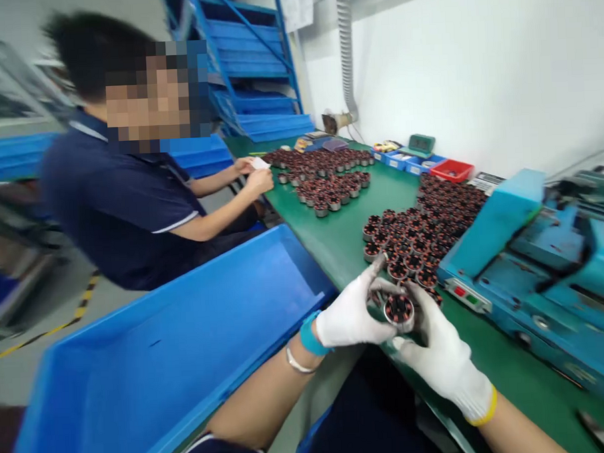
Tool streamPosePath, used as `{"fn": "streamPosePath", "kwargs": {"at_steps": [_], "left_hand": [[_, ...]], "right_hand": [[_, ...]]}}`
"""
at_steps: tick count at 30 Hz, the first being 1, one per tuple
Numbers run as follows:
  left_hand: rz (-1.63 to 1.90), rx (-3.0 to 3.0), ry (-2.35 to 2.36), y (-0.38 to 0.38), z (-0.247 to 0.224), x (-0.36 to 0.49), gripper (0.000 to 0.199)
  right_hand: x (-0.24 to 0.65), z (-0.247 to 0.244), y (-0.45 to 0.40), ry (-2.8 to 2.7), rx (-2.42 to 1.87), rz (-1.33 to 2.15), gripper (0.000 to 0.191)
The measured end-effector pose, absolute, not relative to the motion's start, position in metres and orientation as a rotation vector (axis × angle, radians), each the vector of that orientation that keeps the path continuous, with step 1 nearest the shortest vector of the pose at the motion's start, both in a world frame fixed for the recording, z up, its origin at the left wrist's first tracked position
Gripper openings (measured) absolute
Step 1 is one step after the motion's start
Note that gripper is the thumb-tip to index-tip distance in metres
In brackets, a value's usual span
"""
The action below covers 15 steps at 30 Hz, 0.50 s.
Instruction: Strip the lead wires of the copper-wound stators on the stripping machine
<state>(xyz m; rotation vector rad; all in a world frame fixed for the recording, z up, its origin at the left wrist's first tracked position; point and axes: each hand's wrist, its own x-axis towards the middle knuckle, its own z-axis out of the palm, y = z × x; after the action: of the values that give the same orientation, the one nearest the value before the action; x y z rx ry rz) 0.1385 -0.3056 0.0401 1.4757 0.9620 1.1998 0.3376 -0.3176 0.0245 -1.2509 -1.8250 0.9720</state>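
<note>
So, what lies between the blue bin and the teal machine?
The head view shows the gloved left hand and right hand holding a round part, and green tabletop bearing a cluster of similar parts.

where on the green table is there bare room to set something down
The green tabletop is bare between the nearer cluster of round black-and-copper metal parts and the farther cluster; also between the white-gloved right hand and the boxy teal machine. Crowded: both clusters, the nearer one right beside the machine.
</note>
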Motion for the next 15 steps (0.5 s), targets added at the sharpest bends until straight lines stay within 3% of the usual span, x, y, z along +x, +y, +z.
{"fn": "streamPosePath", "kwargs": {"at_steps": [5,9,15], "left_hand": [[1.011,1.577,0.815,-0.320,0.078,0.180,0.115],[0.977,1.334,0.601,-0.309,0.079,0.227,0.113],[0.844,1.300,0.647,-0.313,0.065,0.313,0.071]], "right_hand": [[0.373,0.064,-0.339,-1.906,-1.409,1.009,0.089],[0.414,0.072,-0.363,-1.684,-1.585,0.751,0.079],[0.445,0.067,-0.366,-1.114,-1.871,0.433,0.064]]}}
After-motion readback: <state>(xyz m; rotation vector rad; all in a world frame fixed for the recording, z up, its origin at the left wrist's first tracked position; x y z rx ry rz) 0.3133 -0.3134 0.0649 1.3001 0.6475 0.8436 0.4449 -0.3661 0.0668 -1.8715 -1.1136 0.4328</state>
